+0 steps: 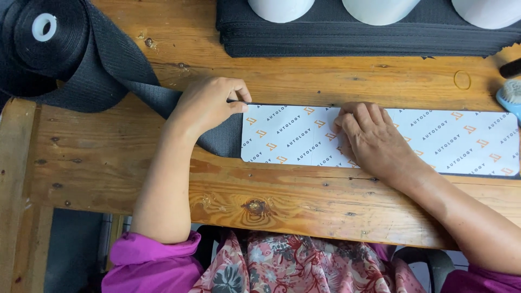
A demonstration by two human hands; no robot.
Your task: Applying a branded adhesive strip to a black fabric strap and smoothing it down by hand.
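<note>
A long white printed card template point(445, 141) with rounded corners lies flat on a strip of black ribbed fabric point(222, 138) on the wooden table point(108, 163). My left hand point(209, 103) rests on the fabric at the template's left end, pinching the strip's top edge with thumb and forefinger. My right hand point(372, 138) presses down on the middle of the template, fingers curled at its top edge. The fabric strip runs left and up to a big black roll point(49, 40) with a white core at the table's far left corner.
A stack of cut black fabric pieces point(369, 35) lies along the back edge with three white rounded objects point(279, 8) on it. A rubber band point(462, 80) and a light blue brush point(510, 96) sit at the far right.
</note>
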